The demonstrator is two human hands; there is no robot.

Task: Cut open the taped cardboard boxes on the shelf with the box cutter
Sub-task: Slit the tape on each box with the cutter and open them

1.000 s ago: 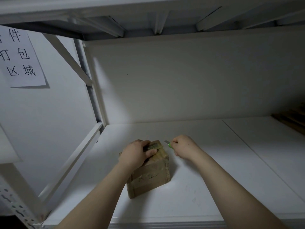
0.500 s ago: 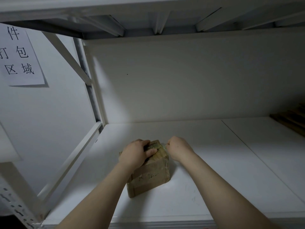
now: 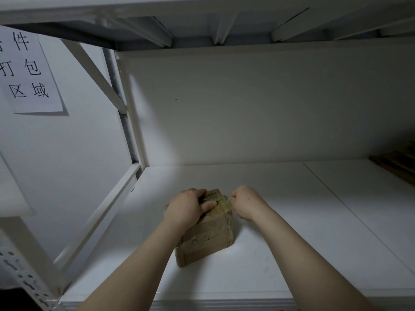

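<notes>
A small taped cardboard box [image 3: 206,241] stands on the white shelf board [image 3: 292,243], left of centre. My left hand [image 3: 188,207] lies over the box's top, fingers curled round its far edge. At the box's right top edge, my right hand [image 3: 244,202] is closed in a fist round a green box cutter [image 3: 229,199], of which only a small green tip shows at the tape. The blade itself is hidden.
The shelf's white back panel [image 3: 269,108] rises behind. A white frame upright with a diagonal brace [image 3: 125,122] stands at the left. A paper sign [image 3: 27,70] hangs on the left wall. Something wooden [image 3: 399,162] lies at the far right. The shelf above is close overhead.
My right hand has moved left from beside the box to its right top edge, bringing the cutter's tip against the tape. The left hand has kept its hold.
</notes>
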